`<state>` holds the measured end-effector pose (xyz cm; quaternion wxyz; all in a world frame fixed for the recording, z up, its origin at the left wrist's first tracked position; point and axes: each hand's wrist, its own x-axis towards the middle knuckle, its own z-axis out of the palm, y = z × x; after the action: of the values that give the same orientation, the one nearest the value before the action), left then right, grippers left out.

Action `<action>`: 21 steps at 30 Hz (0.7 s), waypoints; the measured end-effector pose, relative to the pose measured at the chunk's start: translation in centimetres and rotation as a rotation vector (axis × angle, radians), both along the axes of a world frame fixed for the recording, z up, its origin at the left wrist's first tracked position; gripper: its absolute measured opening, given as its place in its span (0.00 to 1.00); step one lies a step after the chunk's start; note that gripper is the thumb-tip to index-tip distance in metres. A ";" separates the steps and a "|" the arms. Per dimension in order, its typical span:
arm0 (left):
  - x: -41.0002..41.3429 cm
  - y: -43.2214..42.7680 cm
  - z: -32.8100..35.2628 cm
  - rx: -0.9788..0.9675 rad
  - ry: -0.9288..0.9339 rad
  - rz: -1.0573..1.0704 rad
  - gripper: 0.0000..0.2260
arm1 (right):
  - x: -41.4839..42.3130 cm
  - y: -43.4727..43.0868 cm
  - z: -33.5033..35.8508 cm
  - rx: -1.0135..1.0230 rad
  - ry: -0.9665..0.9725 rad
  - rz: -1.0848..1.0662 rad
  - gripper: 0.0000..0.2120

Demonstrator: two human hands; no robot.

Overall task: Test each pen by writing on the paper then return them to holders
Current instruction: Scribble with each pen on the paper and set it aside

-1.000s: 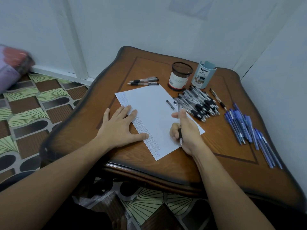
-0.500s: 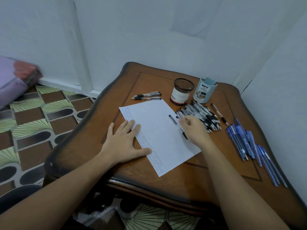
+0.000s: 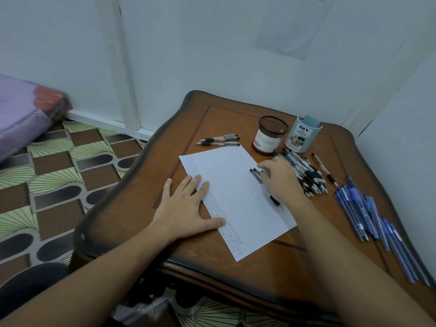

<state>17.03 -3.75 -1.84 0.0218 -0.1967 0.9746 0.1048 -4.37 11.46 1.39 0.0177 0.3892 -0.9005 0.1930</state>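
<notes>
A white paper sheet (image 3: 236, 197) lies on the wooden table (image 3: 231, 119), with small writing down its left margin. My left hand (image 3: 186, 206) presses flat on that margin, fingers spread. My right hand (image 3: 280, 180) hovers over the sheet's right side and holds a black pen (image 3: 274, 201), whose dark end sticks out beneath the wrist. Its fingertips touch a dark pen cap (image 3: 256, 175) lying on the paper. Behind stand a black mesh holder (image 3: 270, 135) and a light-blue holder (image 3: 302, 134); I see no pens sticking out of either.
A heap of black pens (image 3: 311, 179) lies right of my right hand, with one separate pen (image 3: 324, 169) beside it. Several blue pens (image 3: 361, 208) run along the table's right edge. Three pens (image 3: 219, 140) lie above the sheet. White walls close in behind and to the right.
My right hand stopped writing near the sheet's lower right, lifted the pen and moved up to the cap on the paper. The left hand stayed flat.
</notes>
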 end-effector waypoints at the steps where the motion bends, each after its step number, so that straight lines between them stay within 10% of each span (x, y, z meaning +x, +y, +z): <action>1: 0.0 0.0 0.0 -0.002 0.004 0.000 0.49 | -0.2 -1.2 0.1 -0.015 -0.043 0.019 0.15; 9: 0.0 -0.2 0.1 0.019 0.010 0.001 0.48 | -2.9 -10.3 -0.1 0.188 -0.089 0.093 0.27; 21: 0.0 -0.4 -0.1 0.031 0.016 0.005 0.49 | -3.2 -9.6 1.7 0.142 -0.158 0.072 0.05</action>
<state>17.03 -4.17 -1.90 0.0166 -0.1978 0.9725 0.1217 -7.61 1.85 3.07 -0.0877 0.4051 -0.8960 0.1594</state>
